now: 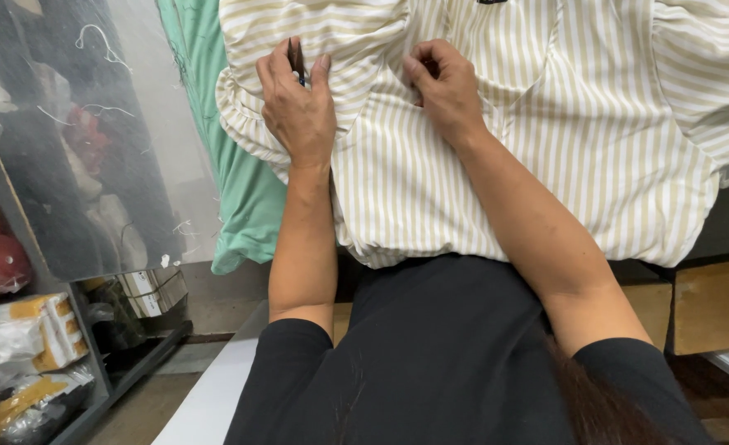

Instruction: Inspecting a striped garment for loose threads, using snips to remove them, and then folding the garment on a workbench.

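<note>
- Spread across the work surface: a cream-and-tan striped cotton shirt, cut off by the top and right edges of the frame.
- Pressed down on the gathered left part of that shirt: the left hand, fingers curled narrow around a small dark tool.
- Hard to call, that tool — only a thin dark sliver poking out between the fingers, the rest buried in the grip.
- Bunched into a loose fist near the middle of the shirt: the right hand, fingertips pinching a fold of the striped fabric.
- Hidden under the knuckles: whatever lay inside that pinch, apart from a dark speck in the gap.
- Tucked beneath the shirt's left edge: a mint-green cloth, hanging down and partly covered.
- Off to the left: a cloudy clear plastic sheet with loose threads stuck to it, contents behind too blurred to name.
- Bottom left: wrapped white-and-yellow packages on a shelf, cropped by the frame.
</note>
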